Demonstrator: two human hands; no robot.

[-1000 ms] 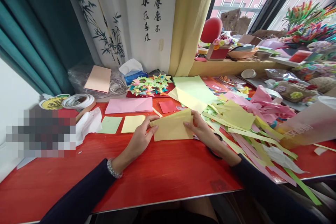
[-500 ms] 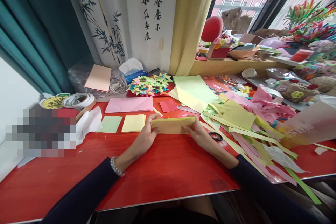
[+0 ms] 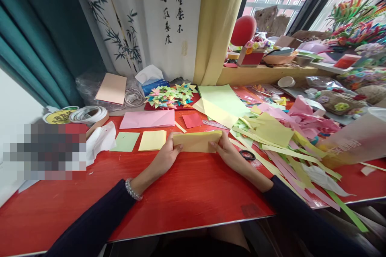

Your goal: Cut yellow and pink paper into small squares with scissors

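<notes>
Between my two hands is a long piece of folded yellow paper (image 3: 195,143), held level just above the table. My left hand (image 3: 169,149) pinches its left end, thumb in front and fingers behind. At the other end, my right hand (image 3: 224,146) grips it the same way; the fingers behind the paper are partly hidden. Left of my left hand lie a stack of pale yellow squares (image 3: 152,140) and a green paper square (image 3: 125,141). The black handle of a pair of scissors (image 3: 247,155) shows beside my right wrist.
A pink paper rectangle (image 3: 147,119) and a small red paper piece (image 3: 192,120) lie behind my hands. Folded paper stars (image 3: 170,96) are heaped farther back. Cut paper strips (image 3: 286,152) spread over the right side, near a plastic cup (image 3: 346,140). The red table (image 3: 181,196) ends close to my lap.
The folded yellow paper has tilted slightly, so more of its front face shows. Both hands keep their hold on its ends. The whole view has shifted a little.
</notes>
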